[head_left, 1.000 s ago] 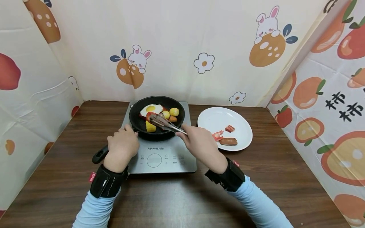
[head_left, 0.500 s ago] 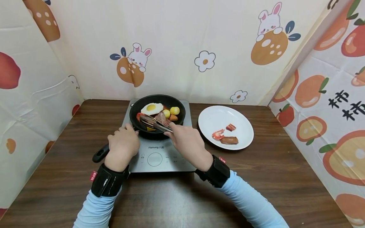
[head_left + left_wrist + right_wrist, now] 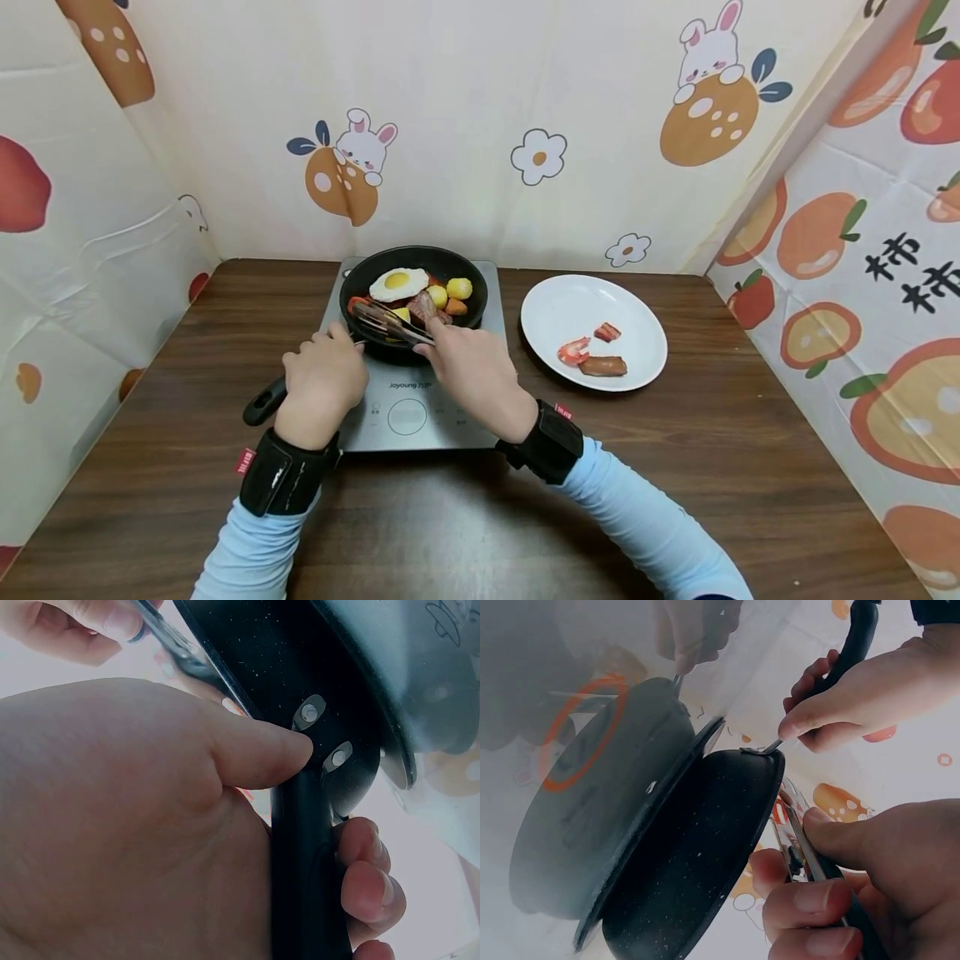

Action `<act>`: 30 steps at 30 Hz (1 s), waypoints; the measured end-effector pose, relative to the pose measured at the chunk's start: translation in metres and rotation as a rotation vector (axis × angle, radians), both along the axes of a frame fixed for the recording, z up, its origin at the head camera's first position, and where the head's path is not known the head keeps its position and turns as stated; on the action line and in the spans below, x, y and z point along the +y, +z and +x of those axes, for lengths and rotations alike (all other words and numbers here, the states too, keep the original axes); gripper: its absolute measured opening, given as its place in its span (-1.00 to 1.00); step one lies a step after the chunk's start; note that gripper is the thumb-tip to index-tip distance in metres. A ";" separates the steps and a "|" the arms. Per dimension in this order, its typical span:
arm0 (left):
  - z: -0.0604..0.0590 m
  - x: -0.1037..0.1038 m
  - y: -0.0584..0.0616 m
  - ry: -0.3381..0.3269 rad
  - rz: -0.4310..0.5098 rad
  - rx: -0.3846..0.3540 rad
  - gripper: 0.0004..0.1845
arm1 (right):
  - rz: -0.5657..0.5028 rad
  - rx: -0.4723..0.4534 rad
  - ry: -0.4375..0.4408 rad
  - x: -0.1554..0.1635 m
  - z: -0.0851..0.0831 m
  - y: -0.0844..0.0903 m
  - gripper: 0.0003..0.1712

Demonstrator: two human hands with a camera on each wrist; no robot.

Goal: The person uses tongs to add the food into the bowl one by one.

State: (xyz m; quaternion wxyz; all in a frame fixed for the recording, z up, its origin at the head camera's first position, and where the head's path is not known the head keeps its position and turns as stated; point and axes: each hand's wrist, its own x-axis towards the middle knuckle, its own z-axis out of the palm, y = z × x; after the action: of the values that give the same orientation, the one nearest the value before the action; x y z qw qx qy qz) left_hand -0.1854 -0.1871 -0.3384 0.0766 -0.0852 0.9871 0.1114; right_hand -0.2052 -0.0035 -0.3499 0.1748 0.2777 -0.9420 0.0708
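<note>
My left hand [image 3: 324, 379] is wrapped around the black handle [image 3: 304, 892] of the frying pan [image 3: 448, 265], thumb near the rivets. In my right hand [image 3: 480, 375] is a pair of metal tongs [image 3: 390, 323], gripped between thumb and fingers. Their tips lie at the left inside of the pan, by a red piece of food [image 3: 357, 303]; whether they pinch it I cannot tell. Also in the pan are a fried egg [image 3: 399, 285], round yellow pieces [image 3: 459, 288], an orange-brown piece [image 3: 456, 307] and brownish meat [image 3: 422, 307], partly hidden by my fingers.
Under the pan is a grey induction cooker [image 3: 438, 408] on the wooden table [image 3: 420, 525]. To its right stands a white plate [image 3: 551, 312] with a shrimp [image 3: 574, 351], a sausage-like piece [image 3: 603, 366] and a small bacon-like piece [image 3: 607, 332]. Printed cloth walls [image 3: 457, 167] enclose the table.
My right hand has moved left with the tongs, their tips going from mid-pan to its left side. The red piece has shifted left too, and the meat shows more. My left hand stays put.
</note>
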 end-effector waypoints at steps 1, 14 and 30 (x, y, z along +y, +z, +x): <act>0.000 0.000 0.000 -0.002 0.000 0.001 -0.55 | 0.005 -0.002 -0.005 0.000 0.001 0.000 -0.63; -0.001 0.000 -0.002 0.002 0.006 -0.022 -0.52 | 0.007 -0.045 -0.008 0.002 0.007 0.001 -0.49; -0.001 0.001 -0.001 0.000 0.009 -0.039 -0.53 | -0.021 -0.133 -0.062 0.009 0.008 0.005 -0.45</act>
State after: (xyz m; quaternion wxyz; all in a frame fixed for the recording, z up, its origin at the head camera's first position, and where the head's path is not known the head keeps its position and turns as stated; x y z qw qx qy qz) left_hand -0.1866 -0.1860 -0.3397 0.0961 -0.0871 0.9850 0.1141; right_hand -0.1977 0.0051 -0.3453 0.1168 0.2411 -0.9589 0.0936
